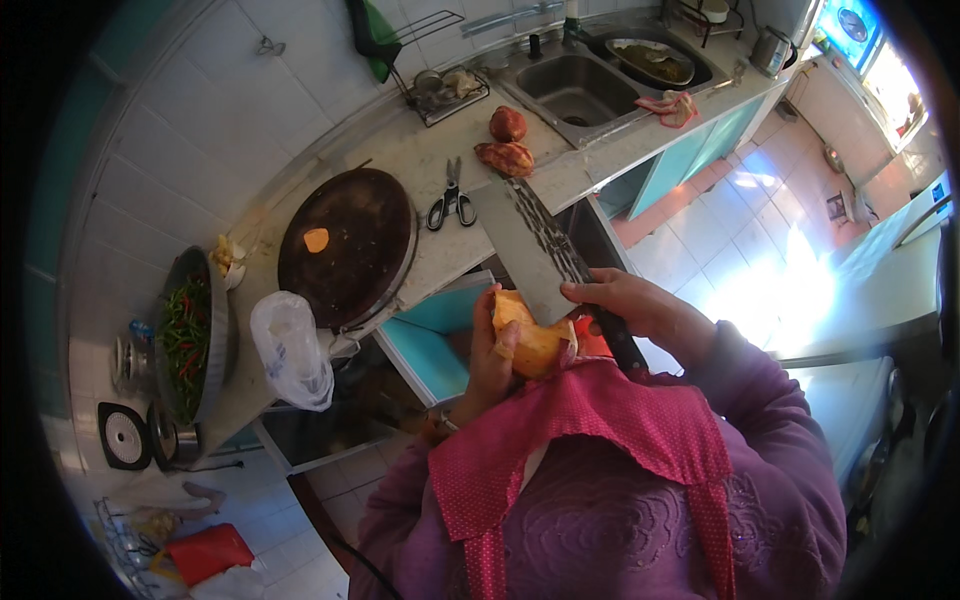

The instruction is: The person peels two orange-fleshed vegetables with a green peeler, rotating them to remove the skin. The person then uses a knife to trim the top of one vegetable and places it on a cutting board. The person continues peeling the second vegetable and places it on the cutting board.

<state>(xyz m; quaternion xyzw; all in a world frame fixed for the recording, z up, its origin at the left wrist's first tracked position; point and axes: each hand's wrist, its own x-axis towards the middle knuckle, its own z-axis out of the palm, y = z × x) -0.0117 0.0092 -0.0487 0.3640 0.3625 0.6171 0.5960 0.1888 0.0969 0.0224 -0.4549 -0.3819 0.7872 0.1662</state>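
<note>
My left hand (pixel 491 356) holds an orange-fleshed, mostly peeled root vegetable (pixel 534 341), which looks like a sweet potato, in front of my apron. My right hand (pixel 626 300) grips a broad cleaver (pixel 517 240) with a dark handle and a dark-streaked upper blade; the blade's near corner is at the orange flesh. An orange piece (pixel 316 240) lies on the round dark chopping board (pixel 349 240). Two red-skinned sweet potatoes, one (pixel 508 124) behind the other (pixel 506 158), lie on the counter near the sink. Black-handled scissors (pixel 451 201) rest between them and the board.
A large metal bowl (pixel 217 352) of green and red chillies and a clear plastic bag (pixel 291 349) are at the left. Behind stand a dish rack (pixel 446 97) and a double sink (pixel 574 82) with a cloth (pixel 670 109) at its edge. Teal cabinet doors (pixel 427 360) stand open below the counter.
</note>
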